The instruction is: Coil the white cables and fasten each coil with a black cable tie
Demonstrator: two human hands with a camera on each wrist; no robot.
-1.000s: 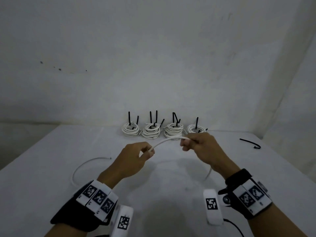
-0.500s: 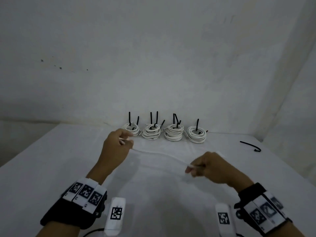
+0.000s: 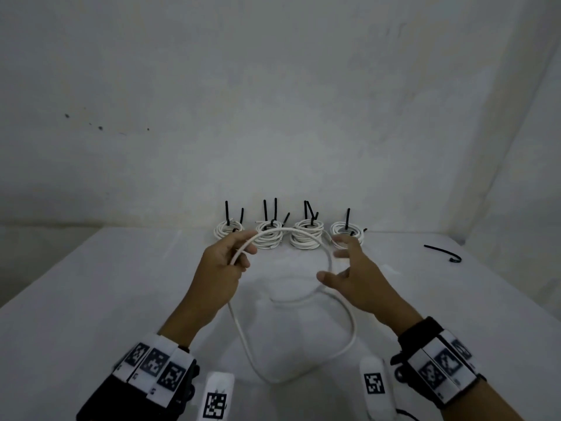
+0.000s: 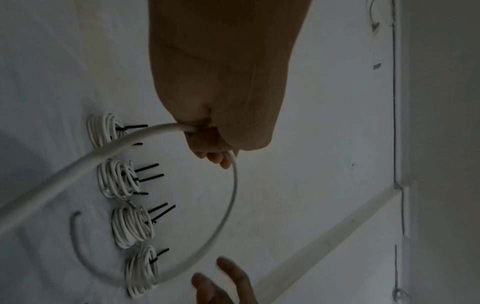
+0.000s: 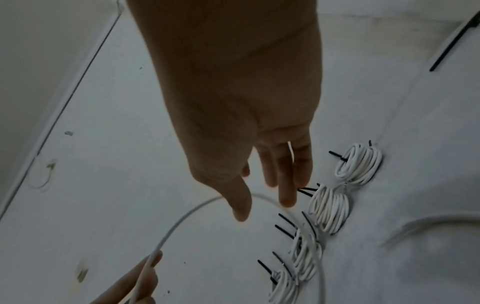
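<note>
A loose white cable (image 3: 352, 329) arcs up from my left hand (image 3: 243, 253), which pinches it near one end, then drops past my right hand and lies in a wide loop on the table. My right hand (image 3: 332, 262) is open with fingers spread. The cable's arc runs between its thumb and fingers, with no grip on it. In the left wrist view the left hand (image 4: 205, 142) grips the cable (image 4: 228, 205). In the right wrist view the straight fingers (image 5: 285, 185) hover at the cable (image 5: 182, 222). One loose black cable tie (image 3: 443, 253) lies at the far right.
Several finished white coils with black ties sticking up stand in a row at the table's back edge (image 3: 268, 238), just beyond both hands. The white table (image 3: 91, 299) meets a wall behind and a wall on the right.
The right hand has let go of the cable end and moved up toward the left hand, now open. The cable, stretched between the hands before, now forms a loop.
</note>
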